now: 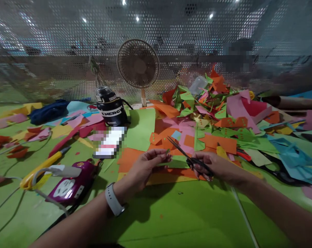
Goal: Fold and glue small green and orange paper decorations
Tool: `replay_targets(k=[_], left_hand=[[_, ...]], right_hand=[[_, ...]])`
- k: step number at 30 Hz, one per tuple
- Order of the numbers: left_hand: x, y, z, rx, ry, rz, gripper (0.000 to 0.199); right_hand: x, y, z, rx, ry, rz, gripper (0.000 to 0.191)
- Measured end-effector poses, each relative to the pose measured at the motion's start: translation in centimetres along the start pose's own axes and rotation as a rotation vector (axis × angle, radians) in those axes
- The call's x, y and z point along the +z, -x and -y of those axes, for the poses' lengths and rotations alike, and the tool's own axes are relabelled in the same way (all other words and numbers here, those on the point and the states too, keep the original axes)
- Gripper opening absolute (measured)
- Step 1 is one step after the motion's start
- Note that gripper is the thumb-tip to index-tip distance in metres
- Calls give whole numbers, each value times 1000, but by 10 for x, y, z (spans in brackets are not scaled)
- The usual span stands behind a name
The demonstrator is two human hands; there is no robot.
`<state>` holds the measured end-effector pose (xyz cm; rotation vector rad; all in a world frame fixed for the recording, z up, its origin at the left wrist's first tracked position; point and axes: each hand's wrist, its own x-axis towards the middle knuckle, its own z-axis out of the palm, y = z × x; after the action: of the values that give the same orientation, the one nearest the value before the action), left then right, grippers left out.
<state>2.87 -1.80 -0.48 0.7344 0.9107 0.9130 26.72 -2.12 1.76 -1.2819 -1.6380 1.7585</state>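
Note:
My right hand (204, 163) is closed around the black handles of a pair of scissors (178, 147), whose blades point up and to the left. To the left of the blades, my left hand (152, 161) pinches a small piece of green paper (168, 151) between thumb and fingertips. The blades stand apart from this piece. Beneath both hands lie sheets of orange paper (126, 159) and yellow paper (159, 179) on the green table (187, 213). A watch with a white strap (112, 199) is on my left wrist.
A purple device (74, 187) with a white plug and cables lies left, near a yellow cutter (43, 168) and a phone (112, 141). Behind stand a dark bottle (111, 106) and a fan (138, 63). Cut paper (215, 113) heaps at right, before a perforated metal screen (75, 65).

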Motion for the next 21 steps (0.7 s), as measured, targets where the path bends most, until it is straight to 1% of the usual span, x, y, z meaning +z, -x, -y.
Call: replay_targets(k=[4,6,10,14,16,21], left_hand=[[-6,-1,-2,43,16,-3,24],[-8,0,-4,64,9,-3,29],[-8,2,-8,119,-29,-6,33],[-6,4,-10,168,-70,47,32],[-4,5,-10,178,-96,55,33],[-5,6,-8,153,-173,81,34]], right_hand=[[4,3,2,68,36,8,53],[3,5,1,95,62,1,51],[0,6,-4,55,98,-42,45],[-2,8,-5,50,137,1,42],[0,9,-3,63,144,23,44],[5,9,5,89,117,17,50]])
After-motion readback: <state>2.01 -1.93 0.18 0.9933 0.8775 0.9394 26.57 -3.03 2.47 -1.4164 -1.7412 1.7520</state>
